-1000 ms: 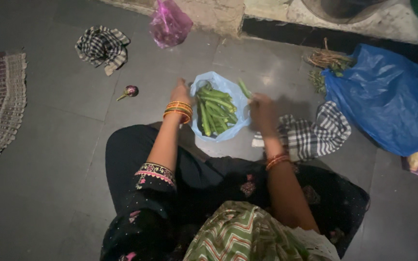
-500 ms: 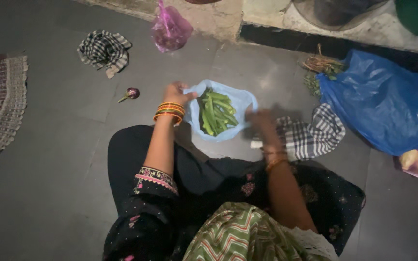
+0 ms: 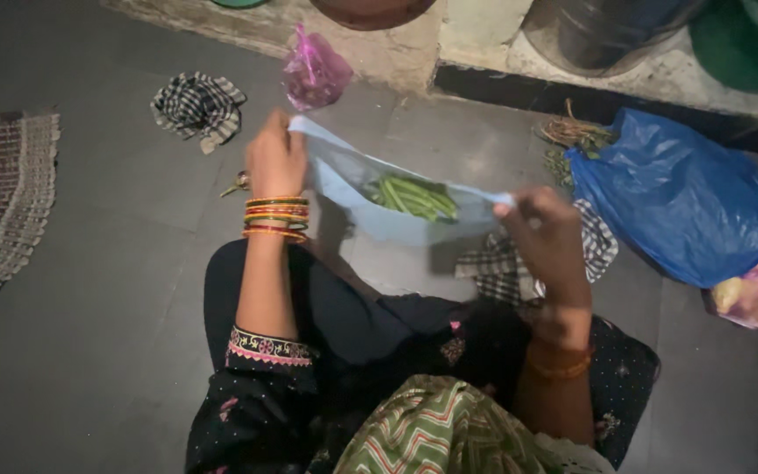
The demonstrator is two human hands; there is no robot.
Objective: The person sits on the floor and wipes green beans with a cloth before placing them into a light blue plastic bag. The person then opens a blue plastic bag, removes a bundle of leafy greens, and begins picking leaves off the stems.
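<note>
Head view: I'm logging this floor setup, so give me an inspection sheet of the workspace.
Surface: dark tiled floor, person seated on it.
Job's things: pale blue bag lifted and stretched open, green pods inside.
Clutter: checked cloth upper left, another under the right arm; pink bag; big blue bag; root bundle; mat at left.
Grips: left hand pinches the bag's left edge; right hand pinches its right edge.
Cables: nothing seen.
Surroundings: stone ledge with vessels at top.
</note>
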